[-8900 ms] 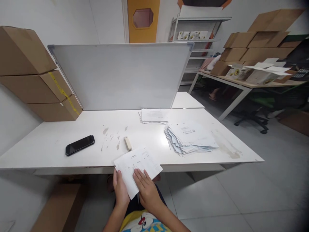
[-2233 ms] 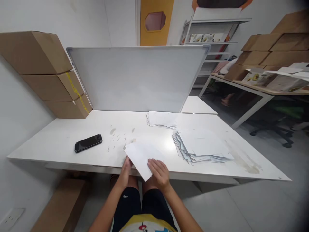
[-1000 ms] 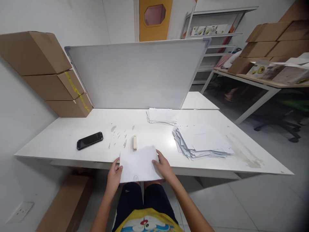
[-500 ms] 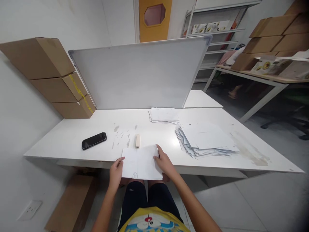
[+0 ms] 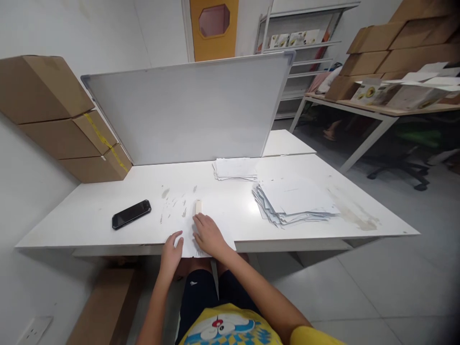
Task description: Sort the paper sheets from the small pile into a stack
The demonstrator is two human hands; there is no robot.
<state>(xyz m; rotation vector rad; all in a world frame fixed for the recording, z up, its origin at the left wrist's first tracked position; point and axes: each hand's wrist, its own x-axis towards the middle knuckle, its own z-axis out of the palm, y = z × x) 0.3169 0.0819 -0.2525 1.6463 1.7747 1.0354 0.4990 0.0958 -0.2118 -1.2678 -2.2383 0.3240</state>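
A white paper sheet (image 5: 226, 235) lies at the table's front edge, overhanging it a little, partly hidden by my right hand. My left hand (image 5: 171, 251) is closed on the sheet's left edge, thumb and forefinger at its side. Across the middle of the paper stretches my right hand (image 5: 209, 235), palm down with fingers apart. Its fingertips reach the near end of a small cream block-shaped object (image 5: 199, 206); whether they touch it I cannot tell. Left of these lies a black phone (image 5: 131, 214).
A large stack of papers (image 5: 298, 199) sits to the right, with a smaller paper stack (image 5: 235, 168) behind. A whiteboard (image 5: 190, 112) stands along the back. Cardboard boxes (image 5: 50, 91) are piled at left. Another person's foot (image 5: 329, 134) shows under the far table (image 5: 384, 109).
My right hand has let go of the paper's right edge and moved left across it towards the cream object. The sheet lies flatter on the table. The camera view has shifted right.
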